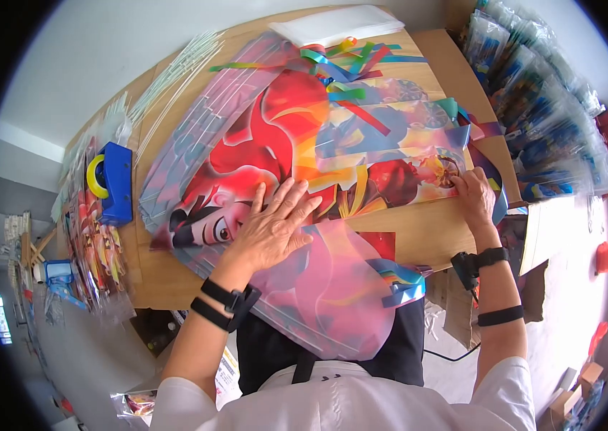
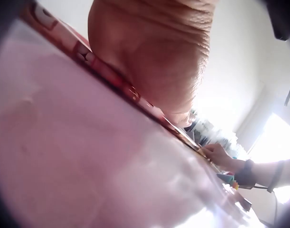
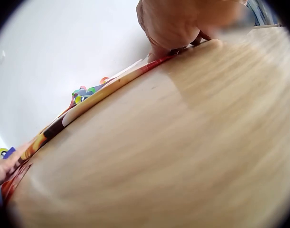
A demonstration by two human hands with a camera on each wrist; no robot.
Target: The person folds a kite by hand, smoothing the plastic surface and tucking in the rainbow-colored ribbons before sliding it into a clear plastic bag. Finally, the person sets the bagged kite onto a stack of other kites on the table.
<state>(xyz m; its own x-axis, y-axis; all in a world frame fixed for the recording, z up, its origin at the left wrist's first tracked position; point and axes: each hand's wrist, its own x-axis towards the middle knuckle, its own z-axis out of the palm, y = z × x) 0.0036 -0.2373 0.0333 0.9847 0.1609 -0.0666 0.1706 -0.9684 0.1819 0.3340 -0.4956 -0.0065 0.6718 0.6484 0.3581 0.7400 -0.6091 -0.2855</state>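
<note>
A brightly printed kite sheet (image 1: 275, 136), with a cartoon face and red and orange shapes, lies across the wooden table. On its lower part, beside the printed eye, my left hand (image 1: 271, 223) rests flat with fingers spread. At the sheet's right end my right hand (image 1: 474, 195) pinches the edge near a round printed pattern, its fingers bent. The curled fingers also show in the right wrist view, where the hand (image 3: 175, 23) is low over the sheet's edge. A pale pink, see-through part (image 1: 325, 287) of the kite material hangs over the table's front onto my lap.
A blue tape dispenser (image 1: 117, 183) with yellow tape stands at the left. Thin white rods (image 1: 178, 68) lie at the back left, and white sheets (image 1: 340, 25) at the back. Colourful ribbon tails (image 1: 361, 61) spread behind the kite. Bagged packs (image 1: 541, 108) fill the right side.
</note>
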